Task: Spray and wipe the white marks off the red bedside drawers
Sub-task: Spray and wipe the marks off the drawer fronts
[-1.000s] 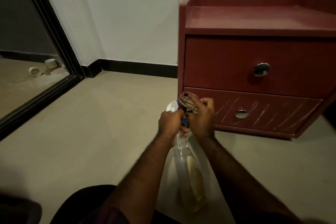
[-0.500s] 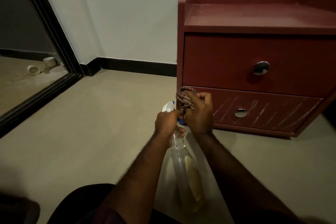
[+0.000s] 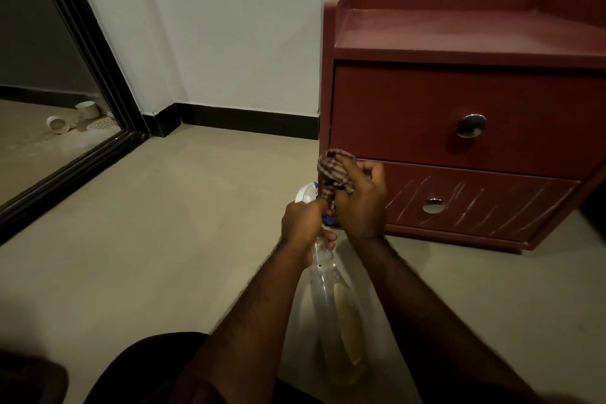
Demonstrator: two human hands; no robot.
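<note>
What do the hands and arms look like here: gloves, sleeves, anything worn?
Left hand and right hand are bare: no gloves, and no ring or watch is visible. The forearms are bare too, with some hair and no sleeve showing on them. Dark clothing shows at the bottom edge.

The right hand (image 3: 360,203) is raising the bunched checked cloth (image 3: 334,174) a little higher above the head of the spray bottle (image 3: 331,305), apparently carrying it nearer the left end of the lower drawer (image 3: 475,203).

Past a black frame (image 3: 96,52) lie two white cups (image 3: 88,109) (beside a drain cover (image 3: 102,123)); black skirting (image 3: 249,121) lines the wall (image 3: 229,26).
</note>
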